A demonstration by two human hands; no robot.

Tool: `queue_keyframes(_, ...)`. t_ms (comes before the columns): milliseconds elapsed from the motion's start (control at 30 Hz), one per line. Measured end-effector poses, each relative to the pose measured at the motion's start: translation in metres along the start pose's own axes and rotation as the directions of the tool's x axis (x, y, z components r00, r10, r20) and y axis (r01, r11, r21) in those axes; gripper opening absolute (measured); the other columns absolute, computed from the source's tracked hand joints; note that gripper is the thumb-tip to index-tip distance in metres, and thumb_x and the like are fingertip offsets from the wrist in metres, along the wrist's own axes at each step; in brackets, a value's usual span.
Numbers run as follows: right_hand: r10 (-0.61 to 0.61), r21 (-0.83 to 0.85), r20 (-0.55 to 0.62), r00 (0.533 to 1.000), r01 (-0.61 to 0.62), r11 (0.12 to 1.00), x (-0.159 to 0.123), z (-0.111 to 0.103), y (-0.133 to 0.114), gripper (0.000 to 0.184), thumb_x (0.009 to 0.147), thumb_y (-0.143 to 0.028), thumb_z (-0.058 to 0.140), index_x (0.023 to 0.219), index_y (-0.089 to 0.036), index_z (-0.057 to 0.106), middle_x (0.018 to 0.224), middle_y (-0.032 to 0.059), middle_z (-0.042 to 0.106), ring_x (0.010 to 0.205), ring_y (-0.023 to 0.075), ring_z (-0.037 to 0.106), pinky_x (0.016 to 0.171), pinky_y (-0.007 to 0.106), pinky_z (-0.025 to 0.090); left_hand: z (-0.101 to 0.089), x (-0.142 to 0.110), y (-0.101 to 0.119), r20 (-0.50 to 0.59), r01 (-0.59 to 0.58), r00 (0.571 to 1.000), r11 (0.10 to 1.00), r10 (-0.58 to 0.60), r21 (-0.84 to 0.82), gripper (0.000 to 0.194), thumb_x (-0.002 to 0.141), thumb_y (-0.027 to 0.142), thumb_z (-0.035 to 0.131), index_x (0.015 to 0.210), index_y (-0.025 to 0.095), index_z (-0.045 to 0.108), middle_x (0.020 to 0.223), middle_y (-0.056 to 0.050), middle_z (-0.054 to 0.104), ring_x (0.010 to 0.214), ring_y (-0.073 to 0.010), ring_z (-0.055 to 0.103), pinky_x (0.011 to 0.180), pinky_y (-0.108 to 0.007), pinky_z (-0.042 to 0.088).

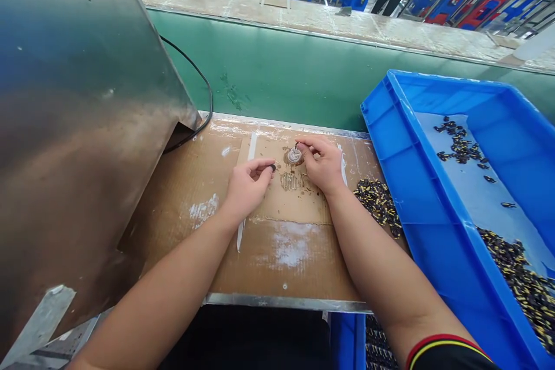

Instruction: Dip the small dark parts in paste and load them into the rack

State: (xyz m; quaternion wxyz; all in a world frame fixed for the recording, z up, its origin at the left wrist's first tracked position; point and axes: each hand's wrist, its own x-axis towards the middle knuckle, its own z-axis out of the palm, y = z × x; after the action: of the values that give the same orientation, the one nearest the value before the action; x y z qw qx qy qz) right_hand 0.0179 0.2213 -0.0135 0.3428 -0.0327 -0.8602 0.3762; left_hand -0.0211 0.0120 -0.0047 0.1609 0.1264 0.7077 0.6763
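My left hand (249, 188) pinches a small black part (273, 167) between thumb and fingertips, just above the cardboard. To its right, my right hand (321, 163) is closed at the fingertips on a small dark piece (297, 146), mostly hidden by the fingers. Directly below that piece is a small round, clear, shiny thing (294, 156), ringed by a wet-looking brown stain. A worn patch with ridges (290, 181) shows in the cardboard sheet (277, 208) between my hands. A pile of small black-and-yellow parts (378, 202) lies beside my right forearm.
A large blue bin (433, 208) at the right holds many similar parts on a pale sheet (498, 185). A big metal housing (87, 127) fills the left, with a black cable (210, 92) behind it. A green panel (277, 69) borders the worktop's back.
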Motion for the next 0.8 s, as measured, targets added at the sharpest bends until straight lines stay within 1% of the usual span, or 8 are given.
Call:
queue_keyframes(167, 0.044, 0.024, 0.012, 0.999, -0.044, 0.999, 0.0, -0.001, -0.003, 0.018, 0.099, -0.032, 0.064, 0.105, -0.029, 0.08, 0.107, 0.0049, 0.079, 0.096, 0.0226, 0.071, 0.079, 0.039, 0.059, 0.0, 0.001, -0.002, -0.007, 0.005, 1.0, 0.999, -0.005, -0.043, 0.026, 0.082, 0.028, 0.08, 0.106, 0.017, 0.081, 0.096, -0.009, 0.08, 0.072, -0.0179, 0.07, 0.071, -0.031, 0.058)
queue_keyframes(400, 0.087, 0.024, -0.004, 0.996, -0.087, 0.996, -0.001, 0.0, -0.002, 0.017, 0.098, -0.033, 0.065, 0.105, -0.028, 0.08, 0.107, 0.0042, 0.079, 0.093, 0.0215, 0.071, 0.078, 0.037, 0.058, 0.0, -0.001, 0.0, -0.01, -0.007, 1.0, 1.0, 0.006, -0.02, 0.025, 0.084, 0.028, 0.076, 0.106, 0.017, 0.081, 0.096, -0.009, 0.08, 0.076, -0.0183, 0.072, 0.074, -0.031, 0.061)
queue_keyframes(500, 0.076, 0.022, -0.04, 0.996, -0.075, 0.997, -0.001, 0.001, -0.003, 0.017, 0.098, -0.032, 0.065, 0.104, -0.028, 0.08, 0.105, 0.0041, 0.079, 0.093, 0.0214, 0.07, 0.078, 0.037, 0.058, 0.0, -0.001, 0.0, -0.015, 0.002, 1.0, 0.999, -0.002, -0.033, 0.026, 0.085, 0.027, 0.077, 0.108, 0.016, 0.082, 0.101, -0.011, 0.08, 0.079, -0.0193, 0.074, 0.079, -0.033, 0.063)
queue_keyframes(567, 0.086, 0.043, -0.094, 0.992, -0.083, 0.996, 0.0, 0.002, -0.003, 0.016, 0.098, -0.032, 0.065, 0.103, -0.026, 0.079, 0.103, 0.0043, 0.079, 0.093, 0.021, 0.07, 0.078, 0.037, 0.058, 0.0, 0.0, -0.001, -0.013, 0.004, 1.0, 0.998, -0.005, -0.059, 0.028, 0.085, 0.028, 0.077, 0.111, 0.016, 0.081, 0.104, -0.011, 0.08, 0.082, -0.0202, 0.075, 0.082, -0.035, 0.064)
queue_keyframes(633, 0.142, 0.09, -0.159, 0.977, -0.129, 0.988, 0.002, -0.001, -0.006, 0.016, 0.097, -0.035, 0.066, 0.102, -0.024, 0.077, 0.1, 0.0046, 0.078, 0.09, 0.0201, 0.071, 0.076, 0.036, 0.059, -0.001, 0.0, -0.002, -0.013, 0.005, 1.0, 0.996, -0.006, -0.089, 0.031, 0.085, 0.028, 0.078, 0.113, 0.015, 0.081, 0.105, -0.012, 0.08, 0.085, -0.0208, 0.076, 0.084, -0.036, 0.065)
queue_keyframes(700, 0.219, 0.157, -0.193, 0.956, -0.19, 0.969, 0.002, -0.006, -0.014, 0.018, 0.096, -0.038, 0.068, 0.101, -0.023, 0.075, 0.098, 0.0047, 0.078, 0.086, 0.019, 0.071, 0.075, 0.035, 0.06, -0.001, -0.001, -0.003, -0.016, 0.013, 1.0, 0.993, -0.015, -0.118, 0.033, 0.084, 0.03, 0.08, 0.113, 0.014, 0.08, 0.103, -0.013, 0.081, 0.085, -0.0211, 0.077, 0.085, -0.037, 0.066)
queue_keyframes(767, 0.29, 0.246, -0.182, 0.94, -0.242, 0.939, -0.001, -0.014, -0.026, 0.019, 0.093, -0.04, 0.072, 0.099, -0.023, 0.074, 0.095, 0.0046, 0.077, 0.083, 0.0184, 0.072, 0.075, 0.035, 0.062, -0.002, -0.004, -0.003, -0.013, 0.031, 0.999, 0.988, -0.033, -0.15, 0.036, 0.083, 0.032, 0.082, 0.113, 0.013, 0.08, 0.102, -0.014, 0.081, 0.085, -0.0213, 0.077, 0.086, -0.037, 0.066)
queue_keyframes(800, 0.323, 0.302, -0.153, 0.934, -0.267, 0.915, -0.005, -0.017, -0.033, 0.019, 0.092, -0.041, 0.074, 0.099, -0.022, 0.074, 0.092, 0.0043, 0.077, 0.082, 0.0183, 0.073, 0.075, 0.036, 0.063, -0.002, -0.006, -0.003, -0.011, 0.041, 0.999, 0.985, -0.044, -0.166, 0.037, 0.082, 0.034, 0.084, 0.113, 0.013, 0.08, 0.101, -0.014, 0.081, 0.085, -0.0213, 0.078, 0.087, -0.037, 0.066)
